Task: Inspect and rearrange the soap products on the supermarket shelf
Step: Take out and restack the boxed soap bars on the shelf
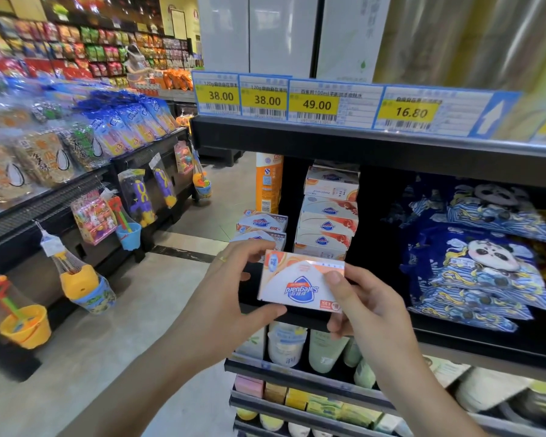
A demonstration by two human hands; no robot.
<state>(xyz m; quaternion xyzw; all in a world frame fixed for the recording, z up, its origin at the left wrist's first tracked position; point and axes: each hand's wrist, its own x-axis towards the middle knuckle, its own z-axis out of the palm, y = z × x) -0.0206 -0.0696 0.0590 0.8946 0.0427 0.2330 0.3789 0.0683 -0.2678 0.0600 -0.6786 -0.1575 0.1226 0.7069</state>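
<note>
Soap box (300, 283), logo upside down, held up for inspection: left hand (234, 285) grips one end, right hand (360, 298) the other. Stacked soap boxes (327, 216) sit on the shelf (375, 146) just behind.

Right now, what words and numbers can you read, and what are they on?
"Safeguard", upside down: white and orange soap box held by both hands.
"38.00": first yellow price tag.
"38.00": second yellow price tag.
"49.00": third yellow price tag.
"16.80": fourth yellow price tag.
Smaller print on tags and stacked boxes: too blurred.
</note>
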